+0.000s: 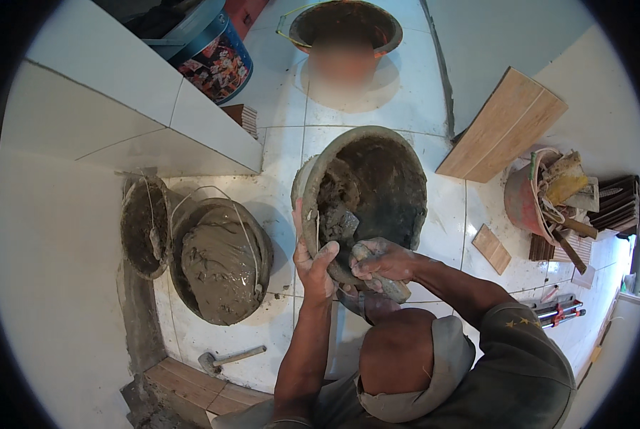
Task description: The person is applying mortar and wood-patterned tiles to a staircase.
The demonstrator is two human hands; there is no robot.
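Observation:
My left hand [316,268] grips the near left rim of a large mortar-stained tub [393,164], tilted in front of me. Lumpy grey mortar [338,207] lies inside. My right hand [380,261] is closed around a dusty, pale tool [393,289] at the tub's near edge; its working end is unclear. My knee and part of a foot show below the tub. Left of it stands a bucket of wet grey mortar [216,272] with a wire handle, beside a smaller crusted bucket [134,229].
A hammer or mallet [234,357] lies lower left. A tool-filled bucket [520,196], wood-look planks [502,125], stacked tiles [609,200] and a tile cutter [556,314] sit right. A patterned bucket [216,61] and partly blurred basin [345,21] are at top. A tiled ledge [141,100] borders the left.

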